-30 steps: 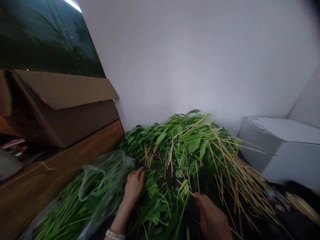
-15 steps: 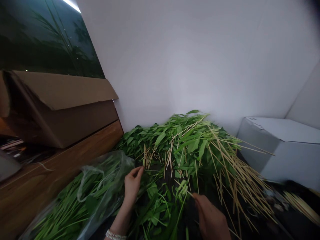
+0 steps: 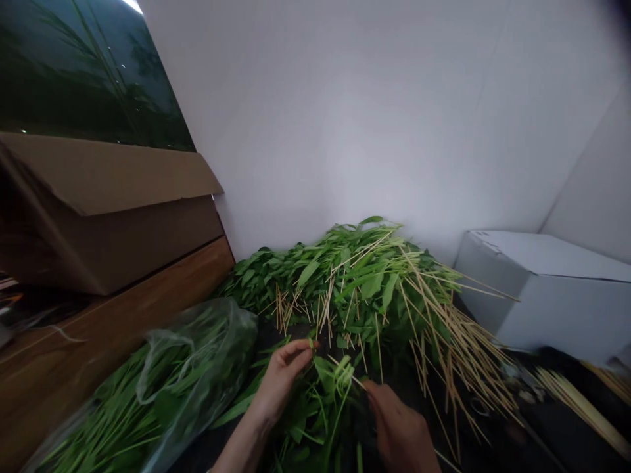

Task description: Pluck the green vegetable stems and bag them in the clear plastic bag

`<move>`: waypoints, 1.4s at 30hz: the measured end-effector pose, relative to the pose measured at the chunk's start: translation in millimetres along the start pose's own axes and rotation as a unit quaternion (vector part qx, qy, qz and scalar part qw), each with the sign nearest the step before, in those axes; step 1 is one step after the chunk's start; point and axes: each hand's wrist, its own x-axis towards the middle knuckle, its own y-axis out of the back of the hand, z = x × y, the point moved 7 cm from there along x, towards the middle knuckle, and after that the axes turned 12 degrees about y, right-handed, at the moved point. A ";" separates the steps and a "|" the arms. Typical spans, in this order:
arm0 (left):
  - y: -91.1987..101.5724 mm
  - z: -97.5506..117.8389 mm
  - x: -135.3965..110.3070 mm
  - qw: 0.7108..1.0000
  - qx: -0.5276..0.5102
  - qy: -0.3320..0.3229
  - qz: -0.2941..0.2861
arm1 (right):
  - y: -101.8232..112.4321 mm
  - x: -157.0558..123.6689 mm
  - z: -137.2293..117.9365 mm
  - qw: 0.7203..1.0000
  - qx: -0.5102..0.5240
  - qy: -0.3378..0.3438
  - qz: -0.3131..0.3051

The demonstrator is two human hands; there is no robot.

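Note:
My left hand (image 3: 282,381) pinches a green stem between thumb and fingertips, just above the loose leaves in front of me. My right hand (image 3: 398,432) is closed on a thin wooden skewer (image 3: 345,365) that has green leaves (image 3: 340,374) threaded near its tip. The two hands are close together over a bed of leafy greens (image 3: 315,420). Behind them rises a big heap of greens mixed with bare skewers (image 3: 365,282).
A clear plastic bag of greens (image 3: 162,387) lies at the left against a wooden ledge (image 3: 98,335) that carries an open cardboard box (image 3: 108,210). A white box (image 3: 542,289) stands at the right. More skewers (image 3: 576,401) lie at the right edge.
My left hand has moved right, from beside the plastic bag to the skewer's tip, and has taken hold of a stem. The view has shifted slightly right.

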 end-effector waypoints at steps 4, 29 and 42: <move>-10.7 -11.9 -0.6 0.999 -0.016 0.029 -0.031 | -7.8 -6.5 3.2 0.999 0.010 -0.021 -0.024; -16.8 -7.9 -3.7 0.999 0.048 0.006 -0.022 | -6.1 -2.4 -1.2 0.999 -0.019 0.004 -0.045; -17.8 -5.9 -5.1 0.996 0.080 -0.015 -0.021 | -13.0 -7.6 -1.4 0.999 -0.004 -0.014 -0.042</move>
